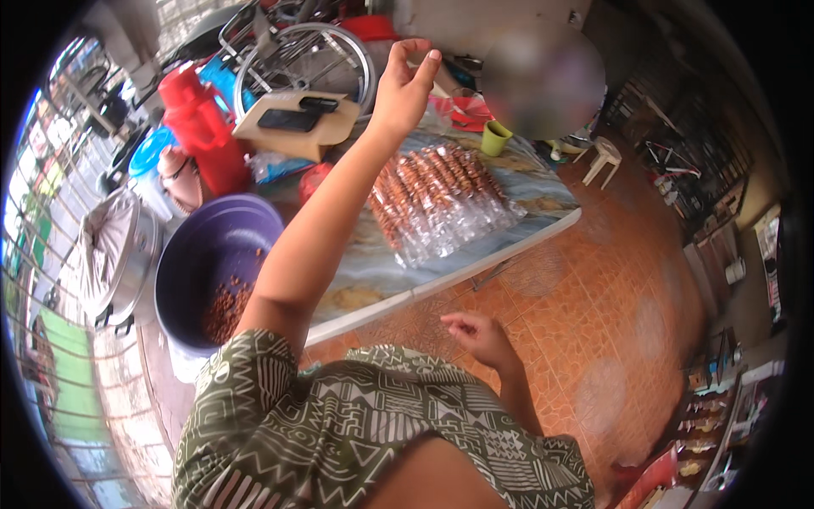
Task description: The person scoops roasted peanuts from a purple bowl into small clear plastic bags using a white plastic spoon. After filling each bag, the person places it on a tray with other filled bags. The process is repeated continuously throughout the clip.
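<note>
My left hand (404,92) is raised over the far side of the marble-patterned table (373,293). Its index finger bends toward the thumb; I cannot make out anything held there. Low at the right, off the table's near edge, my right hand (482,339) is loosely closed, thumb and index finger together, and any small thing in it is hidden. Between the hands on the table lies a row of clear plastic packets (445,199) filled with brown nuts. A deep purple basin (182,254), partly behind my left forearm, holds loose brown nuts (225,310) at its bottom.
A red thermos jug (197,127), a large metal pot (127,254) and a pinkish jug (181,178) stand at the left. Two dark phones (288,120) rest on cardboard (339,123). A green cup (495,138) is at the far edge; a stool (602,157) stands beyond.
</note>
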`<state>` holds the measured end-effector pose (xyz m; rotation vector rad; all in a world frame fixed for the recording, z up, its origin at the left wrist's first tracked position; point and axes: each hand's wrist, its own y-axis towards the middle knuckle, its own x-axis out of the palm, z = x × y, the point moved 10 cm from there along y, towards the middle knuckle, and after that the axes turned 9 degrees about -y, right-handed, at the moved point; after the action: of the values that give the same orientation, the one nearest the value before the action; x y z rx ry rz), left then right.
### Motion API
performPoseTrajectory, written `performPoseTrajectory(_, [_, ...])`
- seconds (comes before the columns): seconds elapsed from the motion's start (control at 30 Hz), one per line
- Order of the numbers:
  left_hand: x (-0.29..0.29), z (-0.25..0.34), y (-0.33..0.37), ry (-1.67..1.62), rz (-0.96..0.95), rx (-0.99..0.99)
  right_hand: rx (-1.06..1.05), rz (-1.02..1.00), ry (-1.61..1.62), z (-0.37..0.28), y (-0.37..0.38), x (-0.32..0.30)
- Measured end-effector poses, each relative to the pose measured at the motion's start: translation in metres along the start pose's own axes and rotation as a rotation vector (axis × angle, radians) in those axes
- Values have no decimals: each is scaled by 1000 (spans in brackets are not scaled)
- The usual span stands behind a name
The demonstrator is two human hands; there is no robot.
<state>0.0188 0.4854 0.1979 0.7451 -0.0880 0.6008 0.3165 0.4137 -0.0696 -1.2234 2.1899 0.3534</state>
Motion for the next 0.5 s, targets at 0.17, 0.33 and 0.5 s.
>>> performPoseTrajectory(0.17, [72, -44, 59, 225, -116, 192, 163, 72, 13, 43, -28, 4])
performPoseTrajectory(0.33, [157, -145, 78, 360, -372, -10, 259, 129, 55, 90, -59, 28])
performPoseTrajectory(0.5, [151, -252, 105, -66, -199, -104, 429, 161, 22, 117, -102, 30])
